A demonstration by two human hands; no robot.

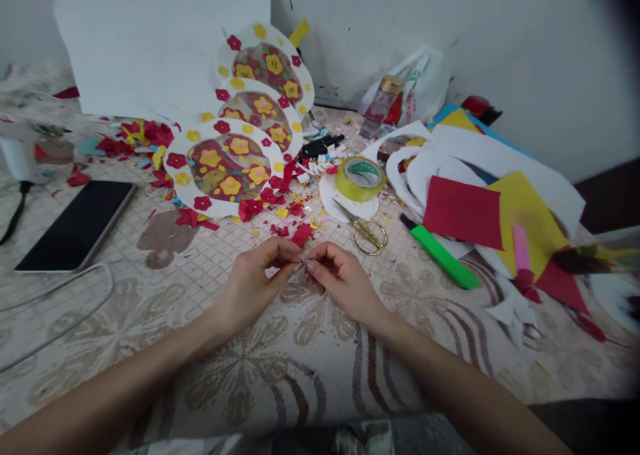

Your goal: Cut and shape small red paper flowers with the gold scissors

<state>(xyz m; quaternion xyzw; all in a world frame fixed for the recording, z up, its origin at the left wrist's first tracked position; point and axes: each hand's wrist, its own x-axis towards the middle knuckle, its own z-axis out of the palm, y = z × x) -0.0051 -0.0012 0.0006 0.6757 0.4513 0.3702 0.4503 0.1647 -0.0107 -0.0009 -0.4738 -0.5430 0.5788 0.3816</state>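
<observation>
My left hand (256, 278) and my right hand (345, 280) meet over the patterned cloth, fingertips pinched together and nearly touching. Whatever lies between them is too small to make out. A small red paper piece (302, 234) shows just beyond the left fingertips; whether it is touched I cannot tell. Past the hands, gold-handled scissors (369, 234) lie beside a roll of yellowish tape (361, 180) on a white paper disc (327, 202). Farther left stand white paper rings (175, 175) with red and yellow paper flowers around clear, flower-covered middles.
A phone (77, 225) and a white cable (107, 295) lie at left. At right are a green marker (445, 255), red paper (463, 212) and yellow paper (530, 222). Paper scraps (295, 208) litter the cloth. A bottle (381, 105) and plastic bag (430, 82) stand by the wall.
</observation>
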